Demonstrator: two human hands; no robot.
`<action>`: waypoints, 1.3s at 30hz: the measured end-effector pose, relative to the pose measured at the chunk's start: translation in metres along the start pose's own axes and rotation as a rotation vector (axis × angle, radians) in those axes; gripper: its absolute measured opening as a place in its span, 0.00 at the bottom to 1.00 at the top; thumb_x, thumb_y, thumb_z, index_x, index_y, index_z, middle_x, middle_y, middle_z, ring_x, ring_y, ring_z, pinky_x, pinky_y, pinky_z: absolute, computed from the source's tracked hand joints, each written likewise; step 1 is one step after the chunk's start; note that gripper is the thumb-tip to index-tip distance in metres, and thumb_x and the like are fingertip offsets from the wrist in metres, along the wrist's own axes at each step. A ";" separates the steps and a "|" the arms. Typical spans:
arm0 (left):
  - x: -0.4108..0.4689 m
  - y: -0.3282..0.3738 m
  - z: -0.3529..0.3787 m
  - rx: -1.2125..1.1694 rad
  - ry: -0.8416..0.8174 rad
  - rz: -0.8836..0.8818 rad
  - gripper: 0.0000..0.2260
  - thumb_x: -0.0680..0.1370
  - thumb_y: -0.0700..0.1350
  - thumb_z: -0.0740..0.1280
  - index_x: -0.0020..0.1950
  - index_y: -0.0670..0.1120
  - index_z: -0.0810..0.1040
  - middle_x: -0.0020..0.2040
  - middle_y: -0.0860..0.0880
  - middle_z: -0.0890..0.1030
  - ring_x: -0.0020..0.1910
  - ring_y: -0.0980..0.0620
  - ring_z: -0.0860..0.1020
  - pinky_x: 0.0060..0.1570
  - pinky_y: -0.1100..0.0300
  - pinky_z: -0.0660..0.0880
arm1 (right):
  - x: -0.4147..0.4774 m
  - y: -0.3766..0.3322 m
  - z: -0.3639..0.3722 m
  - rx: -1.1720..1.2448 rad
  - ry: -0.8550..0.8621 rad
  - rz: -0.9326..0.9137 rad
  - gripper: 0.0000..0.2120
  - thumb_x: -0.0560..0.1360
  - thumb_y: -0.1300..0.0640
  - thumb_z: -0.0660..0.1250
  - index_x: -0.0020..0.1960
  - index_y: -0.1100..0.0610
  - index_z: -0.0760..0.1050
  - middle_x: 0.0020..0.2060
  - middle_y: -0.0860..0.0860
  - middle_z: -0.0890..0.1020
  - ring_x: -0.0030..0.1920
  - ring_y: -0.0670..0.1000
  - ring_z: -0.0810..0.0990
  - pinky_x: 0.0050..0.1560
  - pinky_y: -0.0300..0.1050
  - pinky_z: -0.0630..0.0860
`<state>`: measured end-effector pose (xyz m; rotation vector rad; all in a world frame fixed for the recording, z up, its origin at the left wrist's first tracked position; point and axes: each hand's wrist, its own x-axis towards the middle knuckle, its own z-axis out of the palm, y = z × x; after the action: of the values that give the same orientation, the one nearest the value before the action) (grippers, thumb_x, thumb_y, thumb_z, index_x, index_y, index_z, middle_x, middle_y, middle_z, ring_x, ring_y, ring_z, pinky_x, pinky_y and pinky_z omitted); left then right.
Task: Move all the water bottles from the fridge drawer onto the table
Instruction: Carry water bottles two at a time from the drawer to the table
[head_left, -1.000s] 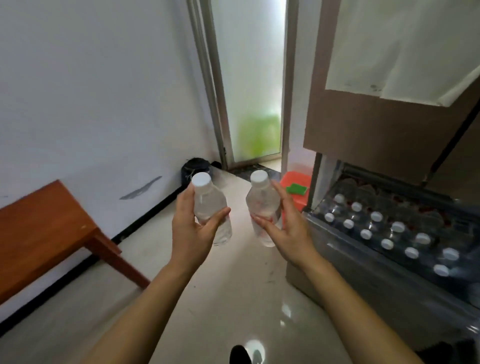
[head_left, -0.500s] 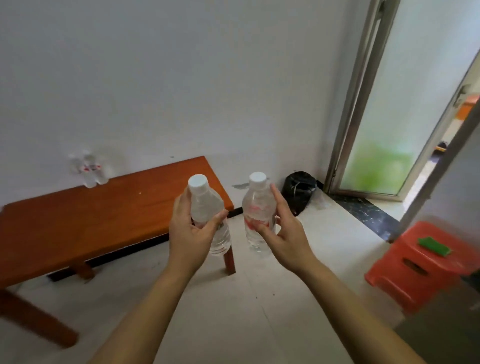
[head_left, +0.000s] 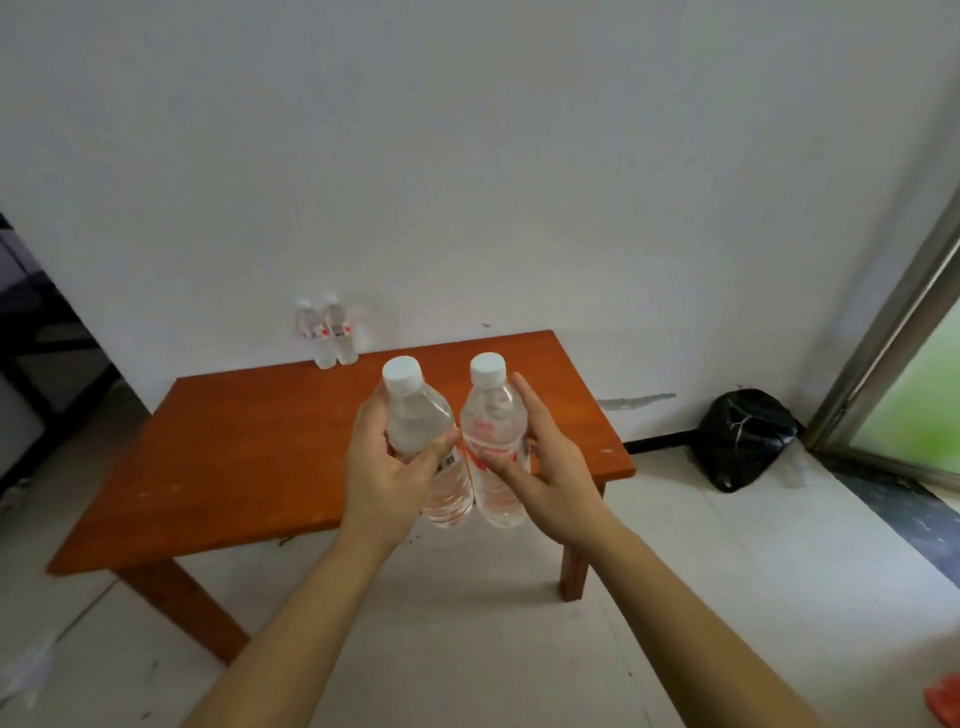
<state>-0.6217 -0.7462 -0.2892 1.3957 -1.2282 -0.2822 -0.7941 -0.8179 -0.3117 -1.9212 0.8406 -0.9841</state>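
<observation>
While each hand grips a water bottle, both hang over the table's (head_left: 234, 457) near edge.
Left hand (head_left: 387, 467) wraps the left bottle (head_left: 421, 431); right hand (head_left: 545, 467) clasps the right bottle (head_left: 493, 436); two more bottles (head_left: 330, 332) stand at the far edge.

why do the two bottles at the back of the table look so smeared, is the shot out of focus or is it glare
Head view: motion blur rather than glare; the two clear plastic bottles by the wall are ghosted, while the white-capped bottles in the left hand and right hand stay fairly sharp. Head view: wide-angle bending tilts the metal door frame. Lighting is soft, shadows faint.
</observation>
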 end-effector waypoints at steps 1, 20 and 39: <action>0.013 -0.011 0.000 0.008 0.001 -0.006 0.27 0.72 0.51 0.76 0.69 0.55 0.70 0.60 0.54 0.77 0.61 0.53 0.76 0.58 0.45 0.78 | 0.015 0.007 0.008 0.010 -0.014 -0.006 0.38 0.76 0.41 0.68 0.78 0.35 0.49 0.73 0.36 0.67 0.71 0.39 0.69 0.70 0.47 0.72; 0.321 -0.193 -0.015 0.175 0.156 -0.062 0.32 0.69 0.49 0.79 0.67 0.65 0.68 0.62 0.64 0.71 0.65 0.54 0.74 0.61 0.45 0.76 | 0.392 0.112 0.108 -0.011 -0.158 -0.079 0.43 0.75 0.42 0.72 0.80 0.41 0.49 0.74 0.41 0.68 0.72 0.41 0.68 0.68 0.37 0.68; 0.491 -0.496 -0.118 0.341 0.130 -0.402 0.29 0.69 0.49 0.78 0.67 0.49 0.72 0.63 0.50 0.77 0.63 0.48 0.75 0.60 0.46 0.75 | 0.586 0.232 0.293 -0.399 -0.048 0.287 0.32 0.71 0.45 0.76 0.70 0.47 0.67 0.62 0.44 0.77 0.55 0.48 0.79 0.48 0.43 0.75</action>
<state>-0.0852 -1.1829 -0.4365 1.9286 -0.9079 -0.2603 -0.3085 -1.2999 -0.4331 -2.0629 1.3201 -0.6280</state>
